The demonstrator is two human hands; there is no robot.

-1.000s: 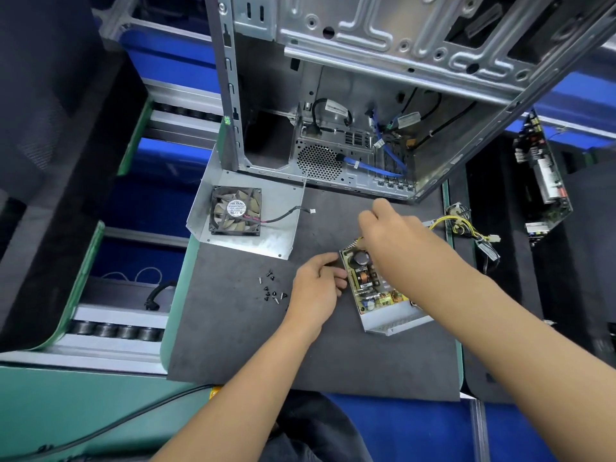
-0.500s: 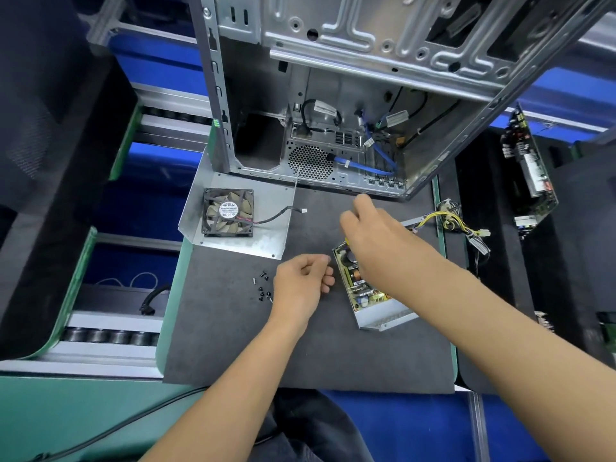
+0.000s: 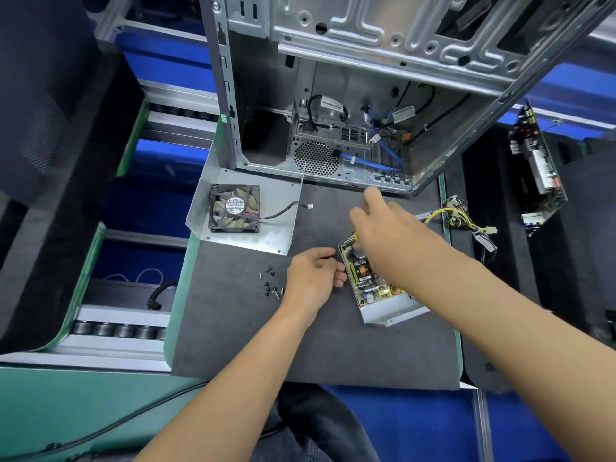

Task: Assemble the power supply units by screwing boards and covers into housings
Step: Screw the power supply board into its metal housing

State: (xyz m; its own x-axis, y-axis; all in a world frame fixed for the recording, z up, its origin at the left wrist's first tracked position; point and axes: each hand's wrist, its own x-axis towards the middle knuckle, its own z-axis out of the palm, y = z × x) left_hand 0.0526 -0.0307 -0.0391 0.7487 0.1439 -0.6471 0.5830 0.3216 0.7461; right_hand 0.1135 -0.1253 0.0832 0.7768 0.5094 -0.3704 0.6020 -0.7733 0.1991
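Observation:
The power supply housing [image 3: 393,315] lies on the dark mat with its circuit board [image 3: 366,281] inside, facing up. My right hand [image 3: 386,235] is over the far end of the board with its fingers pointing down. Its fingertips are hidden and its index finger is raised and blurred. My left hand [image 3: 313,278] rests on the mat against the housing's left edge, fingers curled; nothing shows in it. Several loose screws [image 3: 270,283] lie just left of that hand. The metal cover [image 3: 280,235] with its black fan [image 3: 234,208] lies at the mat's far left.
An open computer chassis [image 3: 333,95] stands at the back and overhangs the mat [image 3: 300,345]. A yellow cable harness [image 3: 466,218] trails off the right edge. Another board assembly [image 3: 540,168] stands at the far right. Roller conveyors [image 3: 116,330] run along the left.
My left hand drew back from the housing's edge, then returned next to it. My right hand stayed over the board's far end and its index finger lifted.

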